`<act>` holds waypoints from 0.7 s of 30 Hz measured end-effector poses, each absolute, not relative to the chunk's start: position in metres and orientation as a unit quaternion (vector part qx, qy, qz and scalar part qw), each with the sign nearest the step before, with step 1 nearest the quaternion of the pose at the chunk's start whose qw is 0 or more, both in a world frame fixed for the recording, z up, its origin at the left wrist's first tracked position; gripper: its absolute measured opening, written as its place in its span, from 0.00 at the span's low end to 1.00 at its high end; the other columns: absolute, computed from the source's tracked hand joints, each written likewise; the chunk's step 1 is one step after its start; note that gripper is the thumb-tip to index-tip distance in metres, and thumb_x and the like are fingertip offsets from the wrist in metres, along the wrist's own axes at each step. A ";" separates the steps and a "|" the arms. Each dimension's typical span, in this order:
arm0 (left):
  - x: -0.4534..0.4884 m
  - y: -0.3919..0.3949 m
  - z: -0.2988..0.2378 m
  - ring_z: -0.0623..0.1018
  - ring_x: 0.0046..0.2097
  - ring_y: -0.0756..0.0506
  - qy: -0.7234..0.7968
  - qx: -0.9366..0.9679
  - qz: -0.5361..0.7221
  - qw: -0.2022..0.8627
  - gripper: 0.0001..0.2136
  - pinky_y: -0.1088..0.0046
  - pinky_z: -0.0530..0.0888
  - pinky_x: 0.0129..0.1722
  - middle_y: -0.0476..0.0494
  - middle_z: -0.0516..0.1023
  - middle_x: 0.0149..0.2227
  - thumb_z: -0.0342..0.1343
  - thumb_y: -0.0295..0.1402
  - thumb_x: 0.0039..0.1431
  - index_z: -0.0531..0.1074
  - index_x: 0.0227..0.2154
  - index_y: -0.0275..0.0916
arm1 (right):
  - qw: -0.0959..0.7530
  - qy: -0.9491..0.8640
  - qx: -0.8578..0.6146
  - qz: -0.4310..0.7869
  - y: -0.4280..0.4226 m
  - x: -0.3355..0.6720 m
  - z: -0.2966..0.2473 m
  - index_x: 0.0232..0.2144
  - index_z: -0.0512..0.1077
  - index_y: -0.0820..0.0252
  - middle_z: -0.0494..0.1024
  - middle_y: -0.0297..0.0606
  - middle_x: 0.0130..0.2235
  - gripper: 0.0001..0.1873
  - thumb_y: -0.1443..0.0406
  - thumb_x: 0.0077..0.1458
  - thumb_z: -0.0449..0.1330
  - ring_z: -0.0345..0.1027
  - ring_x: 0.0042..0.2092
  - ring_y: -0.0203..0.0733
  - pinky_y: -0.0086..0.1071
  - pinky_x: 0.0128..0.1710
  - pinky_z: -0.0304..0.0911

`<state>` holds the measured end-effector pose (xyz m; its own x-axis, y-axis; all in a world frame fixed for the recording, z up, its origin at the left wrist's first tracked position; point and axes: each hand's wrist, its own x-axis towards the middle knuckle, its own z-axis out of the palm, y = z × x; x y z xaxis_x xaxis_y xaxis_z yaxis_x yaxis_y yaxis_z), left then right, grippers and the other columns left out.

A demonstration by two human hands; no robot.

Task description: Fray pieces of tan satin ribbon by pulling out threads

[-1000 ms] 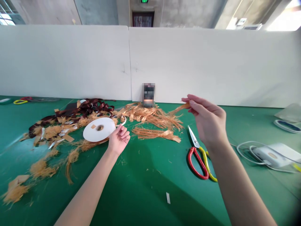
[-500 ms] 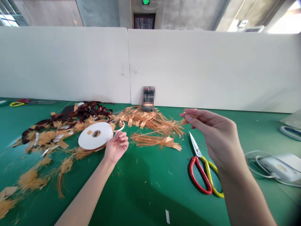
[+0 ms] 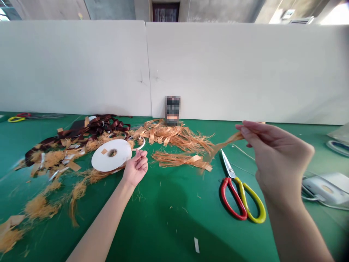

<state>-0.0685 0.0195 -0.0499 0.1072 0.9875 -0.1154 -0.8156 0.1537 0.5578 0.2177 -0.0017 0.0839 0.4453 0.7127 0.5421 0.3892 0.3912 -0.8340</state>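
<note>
The frayed orange strip (image 3: 229, 141) is pinched at its upper end between thumb and fingertips of the right hand (image 3: 280, 163), a narrow grip, held in the air right of centre above the red-and-yellow-handled scissors (image 3: 240, 196), which lie closed-bladed and untouched. The left hand (image 3: 135, 168) is loosely curled, holding nothing, just beside the white ribbon spool (image 3: 111, 155). Progress as found: much material already lies as shredded orange fibre (image 3: 177, 140) across the centre and left of the green work surface (image 3: 174, 225). Outstanding: the dark brown ribbon tangle (image 3: 95, 125), upper left, remains in flat loops, not frayed.
</note>
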 end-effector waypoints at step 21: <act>-0.126 -0.058 -0.032 0.62 0.24 0.54 0.436 0.320 0.580 0.610 0.17 0.79 0.63 0.22 0.51 0.63 0.22 0.61 0.39 0.52 0.64 0.16 0.36 | 0.665 -0.367 -0.545 0.355 -0.005 0.207 0.012 0.34 0.77 0.60 0.80 0.39 0.35 0.12 0.64 0.44 0.66 0.72 0.36 0.38 0.34 0.41 0.66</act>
<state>-0.1257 -0.0584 -0.0316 -0.0517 0.9856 -0.1609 -0.4289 0.1236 0.8948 0.2072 -0.0048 0.0117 0.4792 0.8719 0.1004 -0.0719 0.1531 -0.9856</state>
